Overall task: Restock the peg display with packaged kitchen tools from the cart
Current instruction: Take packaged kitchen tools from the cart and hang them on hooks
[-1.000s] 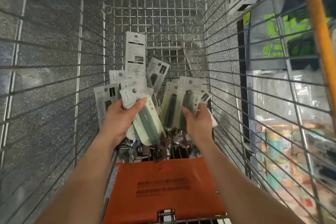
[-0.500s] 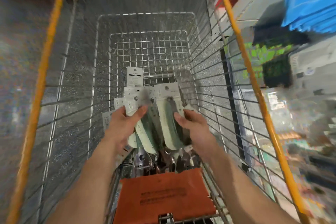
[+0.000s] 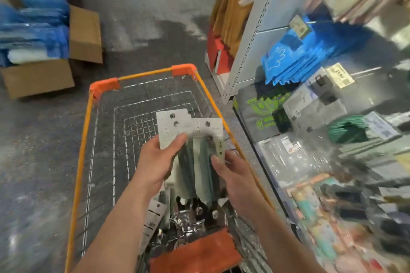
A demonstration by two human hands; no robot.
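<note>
Both my hands hold a bunch of packaged kitchen tools (image 3: pixel 195 153) above the wire cart (image 3: pixel 88 117) with its orange rim. The packs are white cards with round hang holes and green-grey tool handles. My left hand (image 3: pixel 155 164) grips the left packs, thumb across a card. My right hand (image 3: pixel 235 175) grips the right packs from the side. A few more packs and metal tool heads (image 3: pixel 177 217) lie in the cart's near end. The peg display (image 3: pixel 310 99) stands to the right, blurred, hung with blue, grey and green packs.
An orange child-seat flap (image 3: pixel 195 255) sits at the cart's near end. Open cardboard boxes (image 3: pixel 55 55) with blue plastic-wrapped goods stand on the floor at the left. A grey shelf upright (image 3: pixel 255 29) and hanging brown items (image 3: pixel 233 6) stand beyond the cart's right corner.
Both hands have lifted the packs up out of the cart's bottom. My view has risen and swung right, so the cart rim, floor and peg display now show.
</note>
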